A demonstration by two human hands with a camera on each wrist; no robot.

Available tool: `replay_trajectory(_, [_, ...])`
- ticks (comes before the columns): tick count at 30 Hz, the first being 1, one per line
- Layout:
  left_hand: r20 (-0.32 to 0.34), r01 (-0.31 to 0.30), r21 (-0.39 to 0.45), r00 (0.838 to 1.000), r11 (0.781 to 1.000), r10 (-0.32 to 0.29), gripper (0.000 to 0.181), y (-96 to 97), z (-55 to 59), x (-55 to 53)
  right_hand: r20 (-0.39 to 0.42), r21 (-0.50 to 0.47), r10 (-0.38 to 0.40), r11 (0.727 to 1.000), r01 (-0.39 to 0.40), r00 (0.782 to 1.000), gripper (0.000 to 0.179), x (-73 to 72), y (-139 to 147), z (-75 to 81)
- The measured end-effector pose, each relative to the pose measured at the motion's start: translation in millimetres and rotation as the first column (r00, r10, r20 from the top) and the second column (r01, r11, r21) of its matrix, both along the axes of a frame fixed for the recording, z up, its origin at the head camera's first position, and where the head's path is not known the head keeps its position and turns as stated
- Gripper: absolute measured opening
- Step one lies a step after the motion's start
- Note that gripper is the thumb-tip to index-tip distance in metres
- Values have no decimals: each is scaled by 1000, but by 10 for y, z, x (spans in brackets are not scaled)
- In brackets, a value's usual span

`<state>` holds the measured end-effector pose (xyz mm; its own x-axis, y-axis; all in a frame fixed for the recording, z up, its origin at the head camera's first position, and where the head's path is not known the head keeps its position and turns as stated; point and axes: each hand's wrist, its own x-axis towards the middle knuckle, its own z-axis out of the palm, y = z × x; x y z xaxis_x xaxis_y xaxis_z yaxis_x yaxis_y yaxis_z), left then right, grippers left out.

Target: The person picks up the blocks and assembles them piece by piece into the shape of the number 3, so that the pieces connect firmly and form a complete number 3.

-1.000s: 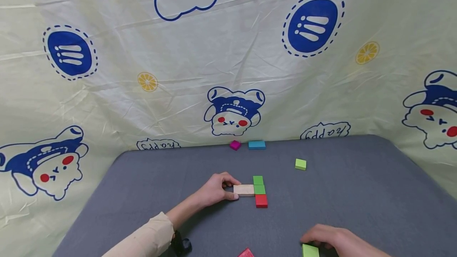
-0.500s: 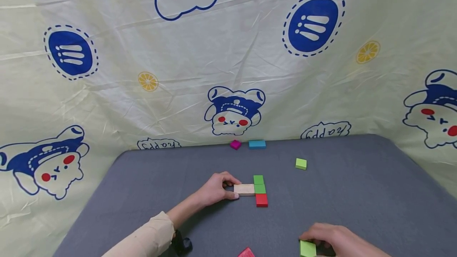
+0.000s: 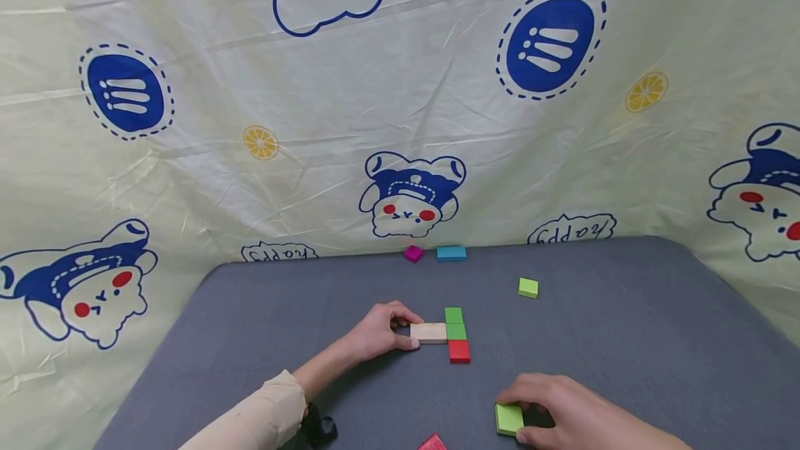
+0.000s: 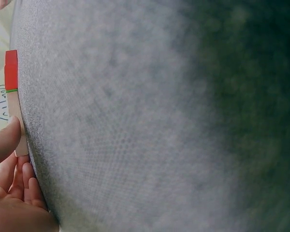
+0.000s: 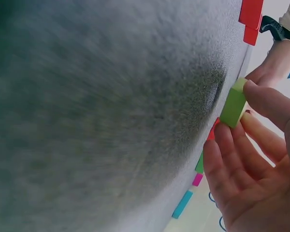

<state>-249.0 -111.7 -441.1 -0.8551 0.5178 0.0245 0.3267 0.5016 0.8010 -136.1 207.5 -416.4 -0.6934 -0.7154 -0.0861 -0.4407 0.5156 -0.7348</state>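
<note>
In the head view my left hand (image 3: 375, 330) pinches the left end of a plain wooden block (image 3: 429, 332) lying on the table. Its other end meets a short column of blocks: a green block (image 3: 453, 315), a second green block (image 3: 456, 332) and a red block (image 3: 459, 351). To the front right, my right hand (image 3: 553, 405) holds a light green block (image 3: 509, 419) between thumb and fingertips. The right wrist view shows that light green block (image 5: 234, 104) from the side, tilted, with the thumb on one face. The left wrist view shows the thumb on the wooden block (image 4: 17, 121).
A magenta block (image 3: 413, 254) and a blue block (image 3: 451, 253) lie at the table's back edge, before a printed curtain (image 3: 312, 103). Another light green block (image 3: 528, 288) sits at the back right. A red block (image 3: 432, 443) is partly cut off at the front.
My right hand has moved left and slightly away from me with the light green block, which now shows fully. The left hand and the wooden block have stayed put.
</note>
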Motion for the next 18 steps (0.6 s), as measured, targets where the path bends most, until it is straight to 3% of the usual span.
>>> replay_trajectory(4, [2,3,-4,1000,1000,-3,28,-2,0,5,36,54,-69,996,67,997,34,-66,-112,60])
replay_trajectory(10, [-4,0,-1,1000,1000,0,27,-2,3,6,-46,71,-114,991,117,992,37,-167,-276,88])
replay_trajectory(18, [-7,0,-7,1000,1000,0,27,-5,0,-4,-94,109,-123,985,133,988,37,-257,-449,80])
